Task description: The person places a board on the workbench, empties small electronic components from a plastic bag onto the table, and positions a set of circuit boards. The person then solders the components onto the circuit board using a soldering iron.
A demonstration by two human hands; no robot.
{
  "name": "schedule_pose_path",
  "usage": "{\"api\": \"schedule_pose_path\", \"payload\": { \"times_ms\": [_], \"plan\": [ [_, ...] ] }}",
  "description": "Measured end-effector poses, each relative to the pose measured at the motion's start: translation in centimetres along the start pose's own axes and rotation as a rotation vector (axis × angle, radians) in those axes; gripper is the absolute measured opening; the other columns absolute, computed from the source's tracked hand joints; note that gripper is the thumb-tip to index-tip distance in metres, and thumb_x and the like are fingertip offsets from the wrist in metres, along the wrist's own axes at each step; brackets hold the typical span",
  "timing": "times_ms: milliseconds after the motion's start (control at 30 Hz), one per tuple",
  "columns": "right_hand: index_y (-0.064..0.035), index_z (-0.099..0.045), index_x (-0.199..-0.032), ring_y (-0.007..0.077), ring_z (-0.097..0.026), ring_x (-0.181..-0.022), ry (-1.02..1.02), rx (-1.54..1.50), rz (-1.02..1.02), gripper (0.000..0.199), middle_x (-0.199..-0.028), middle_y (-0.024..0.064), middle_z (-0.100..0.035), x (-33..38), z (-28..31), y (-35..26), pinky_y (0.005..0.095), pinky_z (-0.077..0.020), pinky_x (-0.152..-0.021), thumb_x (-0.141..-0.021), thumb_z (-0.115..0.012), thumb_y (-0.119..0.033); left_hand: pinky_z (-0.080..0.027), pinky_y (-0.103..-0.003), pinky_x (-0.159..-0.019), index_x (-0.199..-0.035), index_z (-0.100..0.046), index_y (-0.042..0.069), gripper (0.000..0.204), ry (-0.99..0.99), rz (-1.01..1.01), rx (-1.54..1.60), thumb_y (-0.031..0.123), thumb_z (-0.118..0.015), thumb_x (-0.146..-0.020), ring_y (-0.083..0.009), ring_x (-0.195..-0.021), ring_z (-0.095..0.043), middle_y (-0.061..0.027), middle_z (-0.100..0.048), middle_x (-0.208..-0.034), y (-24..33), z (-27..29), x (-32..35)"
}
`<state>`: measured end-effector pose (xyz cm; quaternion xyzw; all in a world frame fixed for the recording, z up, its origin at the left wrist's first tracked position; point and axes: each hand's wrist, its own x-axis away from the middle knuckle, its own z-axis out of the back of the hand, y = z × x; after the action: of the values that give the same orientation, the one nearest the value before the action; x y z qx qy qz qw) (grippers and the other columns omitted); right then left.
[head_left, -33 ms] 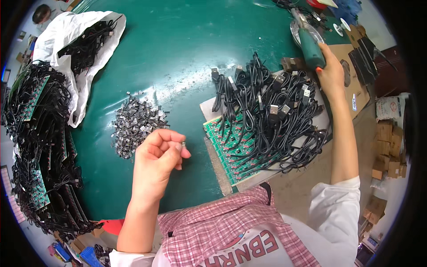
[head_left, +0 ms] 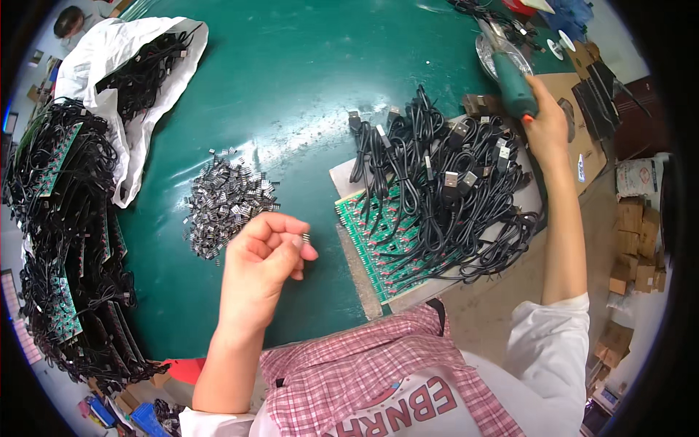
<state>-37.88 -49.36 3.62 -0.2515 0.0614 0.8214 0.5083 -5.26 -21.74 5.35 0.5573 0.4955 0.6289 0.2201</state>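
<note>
Head: sm. silvery multi-pin connector in L grip.

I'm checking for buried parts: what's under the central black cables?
Under the black cables, a green circuit board shows at lower left, a pale sheet at upper left. The cables hide the board's right side, so its extent there cannot be seen.

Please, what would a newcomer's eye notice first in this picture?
Probably the black cables right of centre, heaped partly over a green circuit board. Then the right hand gripping a green-handled tool at upper right, and the left hand pinching a tiny part near a small-parts heap, left of centre.
</note>
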Motion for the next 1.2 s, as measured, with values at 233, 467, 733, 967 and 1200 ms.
{"api": "schedule_pose_path", "payload": {
  "times_ms": [233, 467, 733, 967, 1200],
  "plan": [
    [0.0001, -0.060, -0.116, 0.0145, -0.065, -0.087, -0.247, -1.096, -0.528, 0.031, -0.104, 0.0088, -0.069, 10.2, 12.9, -13.0, 0.0272, -0.0506, -0.074, -0.089, -0.068, -0.014, -0.051, -0.022, -0.057, -0.102, -0.058, 0.002, 0.012, -0.208, 0.200, 0.222, 0.007, -0.061, -0.092, -0.0101, -0.062, -0.060, -0.0135, -0.070, -0.084, -0.6, -2.5, 2.8],
    [-0.0029, -0.062, -0.110, 0.0195, -0.062, -0.095, -0.826, -1.136, -0.706, 0.030, -0.101, 0.0061, -0.065, 16.3, 9.9, -20.2, 0.0300, -0.0507, -0.076, -0.082, -0.072, -0.006, -0.053, -0.023, -0.072, -0.107, -0.056, 0.000, 0.014, -0.361, 0.157, 0.222, -0.004, -0.056, -0.094, -0.0075, -0.083, -0.064, -0.0087, -0.069, -0.094, -1.6, -4.7, 5.5],
    [-0.0034, -0.057, -0.110, 0.0178, -0.065, -0.085, -0.792, -1.126, -0.608, 0.036, -0.100, 0.0057, -0.063, 16.9, 8.8, -20.4, 0.0280, -0.0515, -0.074, -0.078, -0.073, -0.004, -0.053, -0.023, -0.065, -0.101, -0.058, -0.001, 0.008, -0.256, -0.004, -0.024, -0.001, -0.059, -0.093, -0.0056, -0.074, -0.063, -0.0037, -0.070, -0.088, -2.0, -4.5, 6.1],
    [-0.0020, -0.058, -0.111, 0.0154, -0.067, -0.078, -0.786, -1.179, -0.385, 0.032, -0.092, 0.0070, -0.067, 15.9, 8.2, -20.0, 0.0293, -0.0525, -0.067, -0.082, -0.072, -0.006, -0.050, -0.027, -0.057, -0.092, -0.059, 0.000, 0.006, -0.387, -0.036, -0.443, 0.003, -0.061, -0.087, -0.0072, -0.063, -0.060, -0.0031, -0.064, -0.071, 0.1, -2.9, 5.3],
    [-0.0010, -0.063, -0.098, 0.0139, -0.064, -0.070, -0.815, -1.190, -0.687, 0.013, -0.083, 0.0063, -0.067, 17.3, 10.2, -17.5, 0.0290, -0.0524, -0.066, -0.086, -0.067, -0.005, -0.035, -0.020, -0.043, -0.086, -0.061, 0.000, 0.014, -0.132, 0.203, -0.287, 0.012, -0.057, -0.091, -0.0044, -0.046, -0.046, -0.0028, -0.060, -0.057, -0.1, -2.7, -1.3]
  ]
}}
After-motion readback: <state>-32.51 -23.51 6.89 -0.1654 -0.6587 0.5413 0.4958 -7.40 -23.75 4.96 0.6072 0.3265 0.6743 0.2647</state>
